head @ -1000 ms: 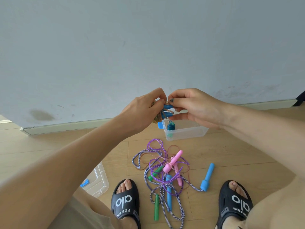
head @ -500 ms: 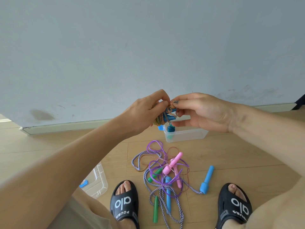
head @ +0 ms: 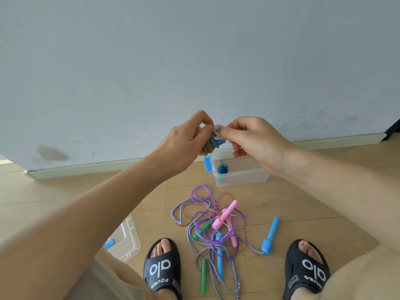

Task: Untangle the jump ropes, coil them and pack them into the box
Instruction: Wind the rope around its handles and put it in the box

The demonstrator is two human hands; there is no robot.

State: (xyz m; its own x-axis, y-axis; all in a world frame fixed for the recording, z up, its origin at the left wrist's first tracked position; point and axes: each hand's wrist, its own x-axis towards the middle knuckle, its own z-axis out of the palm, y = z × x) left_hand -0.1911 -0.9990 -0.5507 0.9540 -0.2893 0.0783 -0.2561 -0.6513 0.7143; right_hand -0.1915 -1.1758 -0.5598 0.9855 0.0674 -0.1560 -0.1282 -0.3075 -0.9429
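Both hands meet up in front of the wall: the left hand (head: pixel 184 146) grips a coiled multicoloured jump rope (head: pixel 208 147) with blue handles, and the right hand (head: pixel 257 144) pinches its top end, above the clear plastic box (head: pixel 240 177). If that pinch slips, I reckon the coil springs loose onto the tangled ropes (head: pixel 216 230) on the floor.

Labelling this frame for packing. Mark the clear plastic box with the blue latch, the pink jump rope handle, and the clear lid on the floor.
clear plastic box (head: pixel 242 179), head view, front wall.
pink jump rope handle (head: pixel 225 215), head view, middle of the shaft.
clear lid (head: pixel 127 241), head view, ribbed top surface.
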